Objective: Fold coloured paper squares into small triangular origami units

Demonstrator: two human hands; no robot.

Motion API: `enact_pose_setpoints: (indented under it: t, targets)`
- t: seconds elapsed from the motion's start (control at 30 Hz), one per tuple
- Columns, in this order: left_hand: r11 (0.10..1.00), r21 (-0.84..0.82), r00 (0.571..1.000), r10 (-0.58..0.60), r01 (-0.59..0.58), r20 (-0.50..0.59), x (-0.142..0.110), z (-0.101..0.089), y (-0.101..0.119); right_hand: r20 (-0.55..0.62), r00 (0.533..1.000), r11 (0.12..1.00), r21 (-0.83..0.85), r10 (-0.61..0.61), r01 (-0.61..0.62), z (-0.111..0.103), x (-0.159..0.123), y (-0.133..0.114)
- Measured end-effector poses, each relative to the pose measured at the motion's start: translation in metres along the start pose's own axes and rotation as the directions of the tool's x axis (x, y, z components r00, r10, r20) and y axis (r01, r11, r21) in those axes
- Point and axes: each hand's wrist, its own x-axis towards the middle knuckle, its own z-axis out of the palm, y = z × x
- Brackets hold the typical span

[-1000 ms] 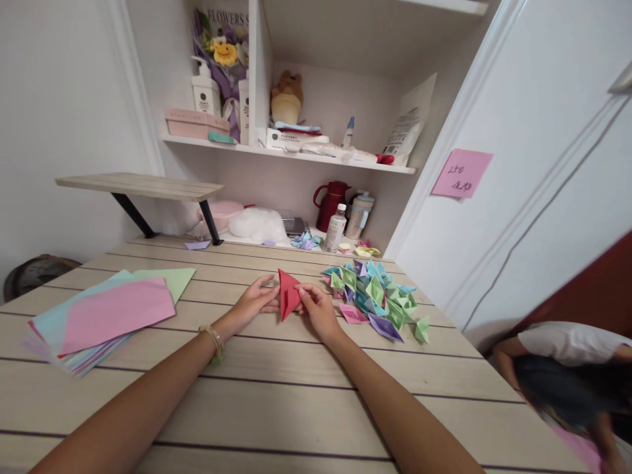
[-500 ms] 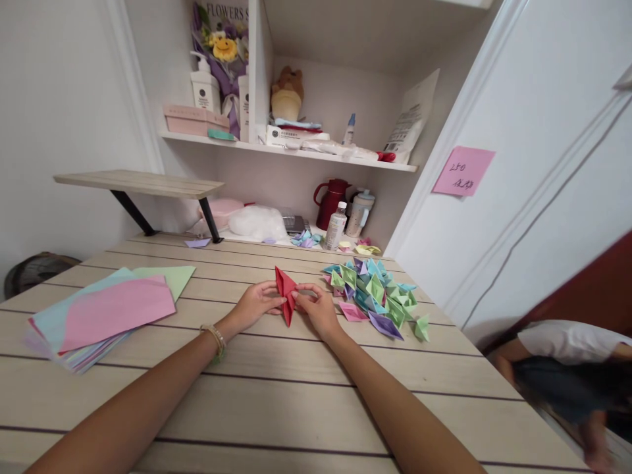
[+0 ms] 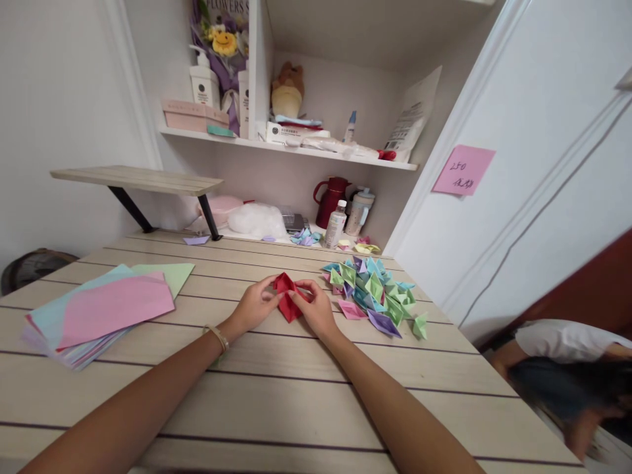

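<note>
Between my hands is a piece of folded red paper (image 3: 290, 308), held just over the middle of the table. My left hand (image 3: 255, 304) pinches its left edge, thumb toward me. On the other side my right hand (image 3: 316, 308) grips it, the thumb pressing on its front and the fingers behind. The fingertips behind the paper are partly hidden. To the right of my right hand lies a pile of small folded paper boats (image 3: 375, 289) in green, blue, purple and pink. A stack of coloured paper sheets (image 3: 118, 309) lies left of my left hand.
A small raised wooden shelf (image 3: 138, 179) stands at the back left. Behind the table are a clear bottle (image 3: 335, 225), a red jug (image 3: 332, 201) and a tumbler (image 3: 360, 212). A person in a white top (image 3: 563, 339) bends down at the right.
The red paper has gone from a narrow pointed shape to a wider, more opened one. My right thumb has moved onto its front. Both hands stay in nearly the same place.
</note>
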Motion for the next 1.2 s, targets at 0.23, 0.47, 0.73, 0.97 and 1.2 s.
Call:
enact_pose_setpoints:
  t: [0.23,0.47,0.73,0.97,1.2]
  targets:
    - [0.987,0.119,0.993,0.112,-0.106,-0.041,-0.003,0.005,0.0,-0.037,0.994,0.995,-0.01,-0.098,0.098,0.01,-0.005,-0.004]
    - [0.998,-0.061,1.0,0.028,-0.029,-0.005,0.004,-0.001,-0.002,-0.055,0.998,0.954,0.298,0.043,-0.025,0.005,0.004,0.009]
    - [0.977,-0.136,0.985,-0.158,0.166,0.065,0.01,-0.011,-0.01,0.117,0.982,0.897,0.402,0.149,-0.184,-0.005,0.007,0.011]
    - [0.949,-0.195,0.968,-0.232,0.247,0.096,0.009,-0.017,-0.001,0.253,0.938,0.858,0.398,0.239,-0.326,-0.013,0.01,0.01]
    - [0.951,-0.226,0.976,-0.219,0.213,0.0,0.01,-0.013,-0.003,0.157,0.965,0.882,0.396,0.208,-0.255,-0.01,0.01,0.01]
